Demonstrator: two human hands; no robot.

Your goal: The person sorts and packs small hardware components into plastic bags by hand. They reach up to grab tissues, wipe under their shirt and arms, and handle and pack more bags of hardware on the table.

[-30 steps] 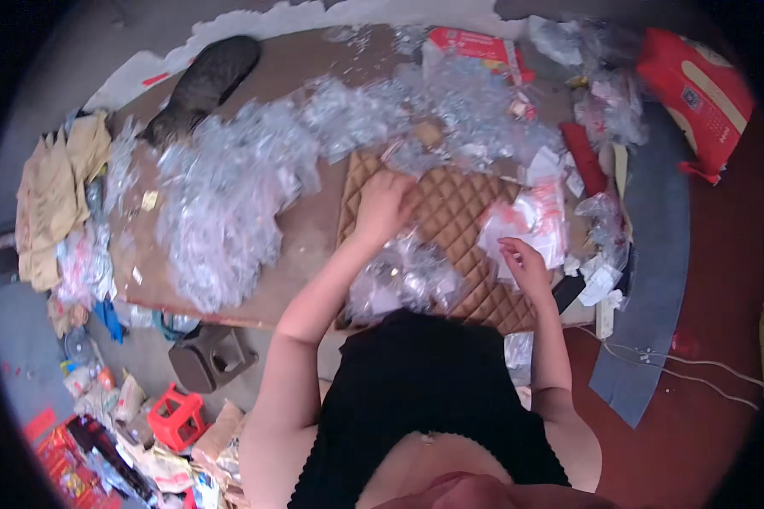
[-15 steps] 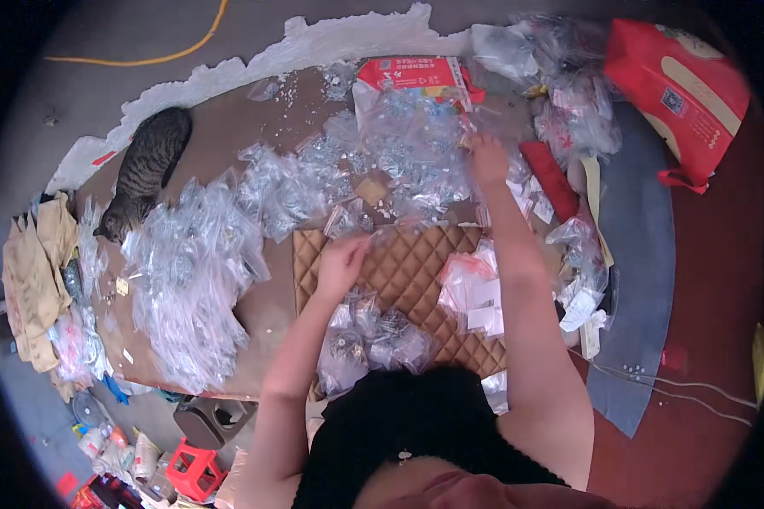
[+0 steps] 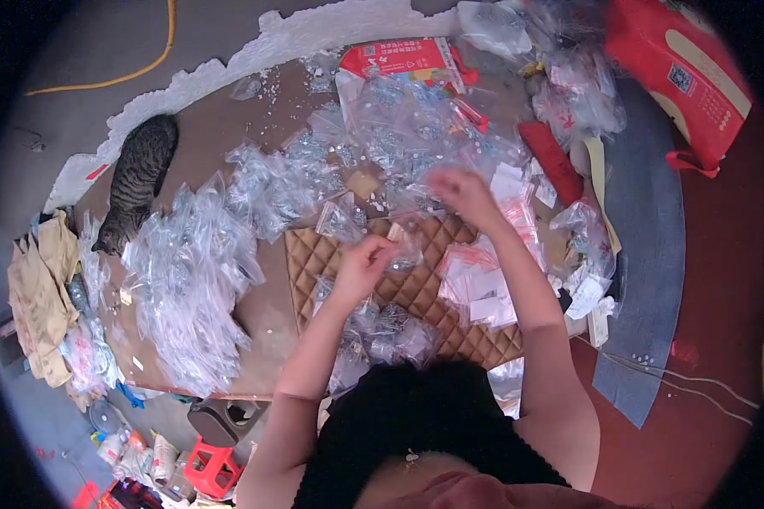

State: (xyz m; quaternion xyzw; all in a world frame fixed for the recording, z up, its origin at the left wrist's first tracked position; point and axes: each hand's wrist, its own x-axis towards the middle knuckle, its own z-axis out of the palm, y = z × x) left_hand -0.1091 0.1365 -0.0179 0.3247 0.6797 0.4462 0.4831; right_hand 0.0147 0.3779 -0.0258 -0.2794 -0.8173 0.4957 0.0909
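Observation:
Over the brown quilted mat (image 3: 437, 297), my left hand (image 3: 365, 267) is closed in a pinch at the edge of a small clear zip bag (image 3: 407, 254), which has small pieces at its bottom. My right hand (image 3: 467, 197) is up and to the right of that bag, smeared by motion, so its fingers are hard to read. Beyond the hands lies a heap of clear bags (image 3: 407, 119) with small metallic parts. Close to my body rests a pile of filled bags (image 3: 390, 335). Beside my right forearm are flat pink-edged bags with white cards (image 3: 481, 280).
A tabby cat (image 3: 140, 174) lies at the table's far left, by a long pile of clear bags (image 3: 191, 288). A red roll (image 3: 552, 161) and a red shopping bag (image 3: 688, 85) are on the right. A red stool (image 3: 212, 468) stands below the table's left end.
My right hand has come back from the far heap toward the mat. My left hand has shifted slightly right, and the small bag now shows beside it. The whole view has shifted a little.

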